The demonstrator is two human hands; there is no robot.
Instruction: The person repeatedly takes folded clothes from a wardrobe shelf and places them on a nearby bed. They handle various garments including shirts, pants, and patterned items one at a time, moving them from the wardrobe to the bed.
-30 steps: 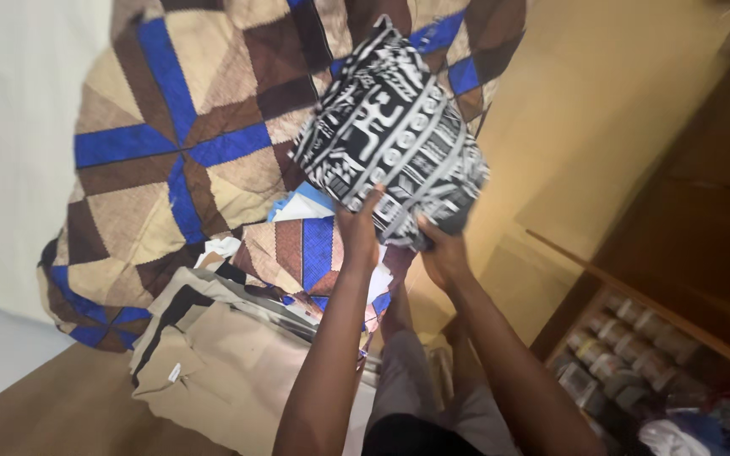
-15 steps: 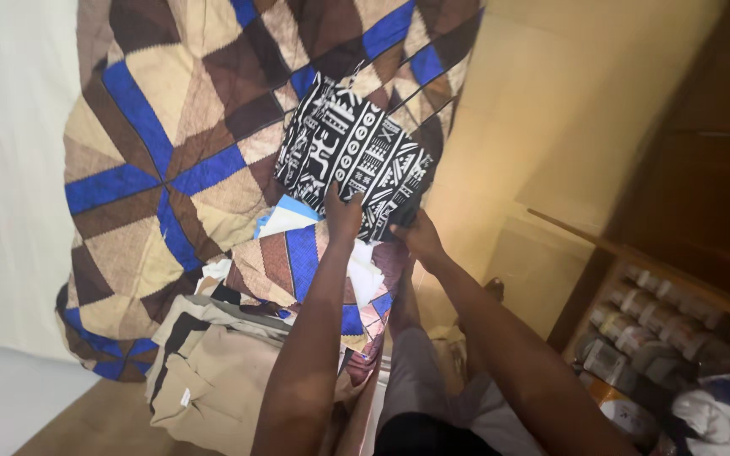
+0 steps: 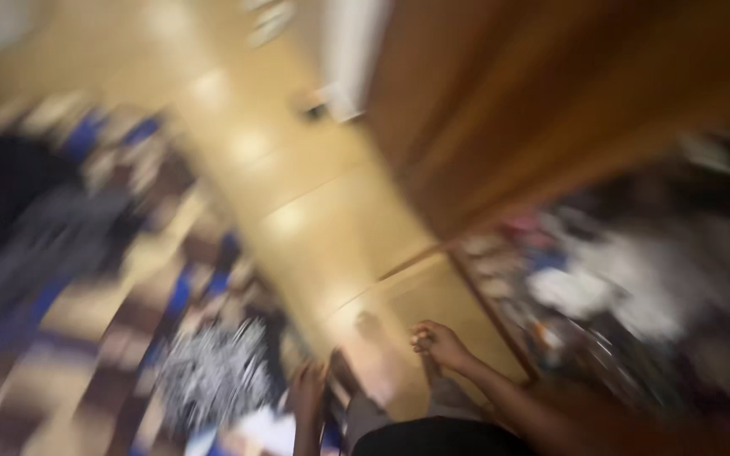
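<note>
Two hands show, both badly smeared by motion. The right hand [image 3: 435, 342] hangs over the pale tiled floor [image 3: 297, 219] with its fingers curled in loosely, holding nothing I can see. The left hand [image 3: 307, 390] sits low beside one black-and-white patterned cloth [image 3: 213, 371]; whether it grips it, I cannot tell. That cloth lies on the brown-and-blue quilt [image 3: 52, 321] at lower left, its long axis too blurred to judge. A brown wooden cabinet [image 3: 534, 101] rises on the right, above a cluttered shelf [image 3: 601, 295].
</note>
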